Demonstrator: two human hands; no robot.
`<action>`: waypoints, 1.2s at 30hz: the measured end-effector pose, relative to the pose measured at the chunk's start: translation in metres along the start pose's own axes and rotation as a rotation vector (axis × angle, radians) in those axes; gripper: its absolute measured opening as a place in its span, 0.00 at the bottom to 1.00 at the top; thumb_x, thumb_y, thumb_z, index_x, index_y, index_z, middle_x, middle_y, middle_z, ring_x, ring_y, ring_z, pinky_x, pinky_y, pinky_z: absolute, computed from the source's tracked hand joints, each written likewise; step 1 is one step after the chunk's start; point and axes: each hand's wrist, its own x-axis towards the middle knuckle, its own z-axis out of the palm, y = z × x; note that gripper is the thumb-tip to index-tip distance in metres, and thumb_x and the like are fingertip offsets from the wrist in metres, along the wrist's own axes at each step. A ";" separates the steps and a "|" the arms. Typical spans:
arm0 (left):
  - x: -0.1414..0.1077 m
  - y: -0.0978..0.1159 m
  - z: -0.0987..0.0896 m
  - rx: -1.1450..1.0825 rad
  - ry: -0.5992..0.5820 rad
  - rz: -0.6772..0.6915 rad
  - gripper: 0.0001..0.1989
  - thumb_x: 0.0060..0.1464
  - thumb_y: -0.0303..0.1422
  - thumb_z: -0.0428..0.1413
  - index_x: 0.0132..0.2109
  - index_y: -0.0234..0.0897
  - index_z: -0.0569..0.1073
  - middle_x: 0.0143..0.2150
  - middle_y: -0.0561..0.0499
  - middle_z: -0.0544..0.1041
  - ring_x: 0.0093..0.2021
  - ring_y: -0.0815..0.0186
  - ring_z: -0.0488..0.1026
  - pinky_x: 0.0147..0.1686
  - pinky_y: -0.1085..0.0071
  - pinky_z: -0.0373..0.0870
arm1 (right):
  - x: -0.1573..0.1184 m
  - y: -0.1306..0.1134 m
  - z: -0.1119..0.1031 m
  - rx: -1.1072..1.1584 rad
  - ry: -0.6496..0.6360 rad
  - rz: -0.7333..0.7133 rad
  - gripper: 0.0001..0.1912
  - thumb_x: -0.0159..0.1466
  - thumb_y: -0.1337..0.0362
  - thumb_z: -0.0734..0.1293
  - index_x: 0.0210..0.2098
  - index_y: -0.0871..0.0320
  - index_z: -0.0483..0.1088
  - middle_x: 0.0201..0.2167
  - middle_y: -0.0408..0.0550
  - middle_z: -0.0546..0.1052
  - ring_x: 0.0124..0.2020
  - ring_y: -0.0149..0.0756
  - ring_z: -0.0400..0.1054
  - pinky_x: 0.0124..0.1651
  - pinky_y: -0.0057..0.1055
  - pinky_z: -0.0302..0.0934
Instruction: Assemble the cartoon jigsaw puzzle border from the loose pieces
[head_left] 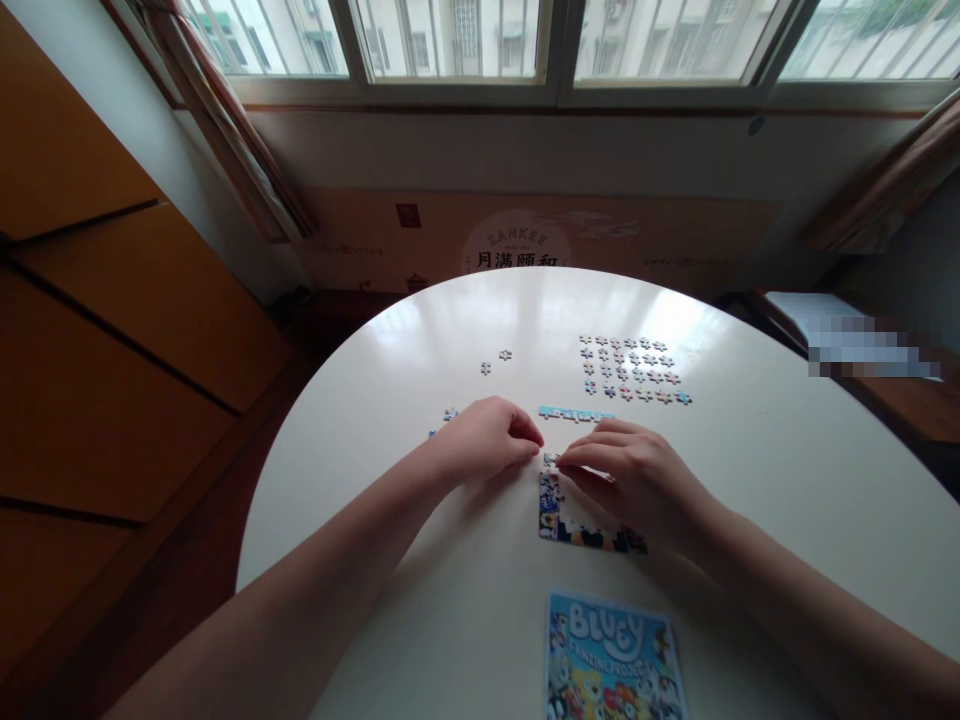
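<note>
A partly joined jigsaw frame lies on the white table, with a left edge strip (549, 505), a bottom strip (592, 536) and a separate light-blue top strip (577, 413). At the upper end of the left strip sits a small puzzle piece (551, 460). My right hand (641, 465) reaches over the frame from the right, its fingertips closed at that piece. It hides part of the right side. Just left of the piece, my left hand (487, 438) has thumb and fingers pinched together; whatever lies between them is too small to make out.
Rows of loose puzzle pieces (634, 368) lie at the back right. Two stray pieces (505, 355) are at the back, and a few (451, 414) are partly behind my left hand. A Bluey picture sheet (611, 655) lies near me on the round table (337, 430).
</note>
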 end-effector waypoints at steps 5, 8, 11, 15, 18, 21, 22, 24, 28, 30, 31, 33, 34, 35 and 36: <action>-0.006 0.002 -0.002 0.134 0.014 0.014 0.08 0.49 0.33 0.59 0.36 0.39 0.81 0.38 0.47 0.82 0.37 0.59 0.76 0.34 0.67 0.68 | 0.002 -0.001 0.000 -0.008 -0.025 -0.014 0.10 0.67 0.65 0.65 0.34 0.52 0.78 0.32 0.43 0.82 0.32 0.36 0.72 0.37 0.36 0.66; -0.008 0.004 -0.002 0.163 -0.006 0.005 0.07 0.50 0.36 0.60 0.35 0.39 0.80 0.37 0.47 0.81 0.35 0.60 0.75 0.31 0.68 0.67 | 0.004 -0.002 -0.001 -0.019 -0.049 -0.018 0.10 0.67 0.66 0.64 0.34 0.52 0.78 0.32 0.42 0.82 0.32 0.36 0.71 0.38 0.37 0.65; -0.009 0.005 -0.001 0.180 -0.021 0.008 0.08 0.49 0.37 0.60 0.35 0.39 0.79 0.37 0.47 0.81 0.35 0.60 0.75 0.30 0.68 0.66 | 0.004 -0.002 -0.001 -0.031 -0.061 -0.026 0.10 0.68 0.66 0.64 0.35 0.52 0.78 0.33 0.42 0.82 0.33 0.36 0.71 0.38 0.38 0.64; -0.010 0.006 0.000 0.198 -0.029 0.007 0.07 0.48 0.36 0.60 0.33 0.39 0.78 0.37 0.46 0.81 0.34 0.60 0.74 0.29 0.68 0.64 | 0.005 -0.003 -0.001 -0.059 -0.073 -0.035 0.09 0.68 0.65 0.65 0.35 0.50 0.78 0.33 0.41 0.82 0.35 0.37 0.72 0.40 0.38 0.62; -0.009 0.006 0.000 0.193 -0.028 0.015 0.06 0.48 0.36 0.61 0.33 0.39 0.78 0.36 0.46 0.81 0.34 0.61 0.73 0.28 0.68 0.64 | 0.005 -0.003 -0.002 -0.075 -0.085 -0.036 0.09 0.69 0.64 0.65 0.35 0.50 0.77 0.33 0.41 0.82 0.35 0.37 0.72 0.40 0.38 0.62; -0.009 0.006 0.000 0.190 -0.024 0.013 0.06 0.48 0.36 0.60 0.33 0.39 0.78 0.36 0.47 0.80 0.33 0.61 0.73 0.28 0.68 0.64 | 0.005 -0.005 -0.003 -0.073 -0.096 -0.034 0.10 0.69 0.64 0.64 0.36 0.50 0.77 0.33 0.41 0.82 0.36 0.37 0.72 0.40 0.38 0.62; -0.009 0.005 0.000 0.188 -0.024 0.009 0.06 0.48 0.35 0.60 0.33 0.39 0.78 0.36 0.47 0.80 0.33 0.61 0.73 0.28 0.68 0.64 | 0.005 -0.005 -0.003 -0.072 -0.102 -0.034 0.10 0.69 0.64 0.64 0.36 0.50 0.77 0.34 0.41 0.82 0.36 0.37 0.72 0.40 0.38 0.62; -0.009 0.005 0.001 0.184 -0.022 0.005 0.06 0.48 0.35 0.60 0.33 0.39 0.78 0.36 0.47 0.80 0.33 0.61 0.73 0.28 0.68 0.64 | 0.006 -0.005 -0.003 -0.076 -0.111 -0.034 0.10 0.70 0.64 0.63 0.36 0.51 0.77 0.34 0.41 0.82 0.36 0.37 0.71 0.40 0.38 0.61; -0.008 0.004 0.001 0.185 -0.017 0.009 0.05 0.48 0.34 0.60 0.33 0.39 0.79 0.36 0.47 0.80 0.33 0.61 0.73 0.28 0.68 0.63 | 0.005 -0.005 -0.003 -0.083 -0.118 -0.033 0.10 0.70 0.64 0.64 0.36 0.51 0.77 0.34 0.41 0.82 0.36 0.37 0.71 0.40 0.38 0.61; -0.008 0.005 0.001 0.181 -0.020 -0.002 0.05 0.49 0.35 0.60 0.34 0.39 0.79 0.36 0.47 0.80 0.34 0.61 0.74 0.29 0.67 0.64 | 0.005 -0.005 -0.003 -0.084 -0.121 -0.033 0.10 0.70 0.64 0.64 0.37 0.51 0.77 0.34 0.41 0.82 0.36 0.37 0.72 0.40 0.38 0.61; -0.008 0.005 0.001 0.180 -0.019 -0.011 0.06 0.50 0.35 0.60 0.34 0.39 0.78 0.36 0.47 0.81 0.34 0.60 0.74 0.29 0.67 0.64 | 0.005 -0.005 -0.003 -0.084 -0.122 -0.033 0.10 0.70 0.64 0.63 0.37 0.51 0.77 0.34 0.41 0.82 0.36 0.37 0.72 0.40 0.38 0.61; -0.007 0.006 0.002 0.185 -0.011 -0.023 0.07 0.52 0.36 0.59 0.34 0.39 0.78 0.37 0.47 0.81 0.34 0.60 0.74 0.29 0.67 0.65 | 0.005 -0.005 -0.003 -0.087 -0.124 -0.033 0.10 0.70 0.64 0.63 0.37 0.51 0.77 0.34 0.41 0.82 0.36 0.37 0.72 0.40 0.38 0.60; -0.007 0.006 0.002 0.191 -0.001 -0.024 0.07 0.52 0.37 0.58 0.34 0.39 0.78 0.37 0.47 0.81 0.35 0.60 0.74 0.29 0.68 0.65 | 0.005 -0.005 -0.003 -0.090 -0.124 -0.033 0.10 0.70 0.64 0.63 0.37 0.51 0.77 0.34 0.41 0.82 0.36 0.37 0.72 0.40 0.38 0.60; -0.007 0.006 0.002 0.200 0.011 -0.022 0.07 0.53 0.37 0.58 0.34 0.39 0.79 0.37 0.47 0.81 0.35 0.60 0.74 0.30 0.68 0.64 | 0.005 -0.005 -0.003 -0.093 -0.123 -0.032 0.10 0.69 0.64 0.64 0.37 0.51 0.77 0.33 0.42 0.82 0.36 0.37 0.72 0.40 0.37 0.60; -0.006 0.006 0.003 0.210 0.023 -0.017 0.08 0.53 0.38 0.58 0.35 0.39 0.79 0.37 0.47 0.81 0.35 0.60 0.74 0.30 0.68 0.64 | 0.005 -0.006 -0.003 -0.096 -0.122 -0.031 0.10 0.69 0.64 0.64 0.37 0.51 0.77 0.33 0.42 0.82 0.36 0.37 0.72 0.40 0.37 0.60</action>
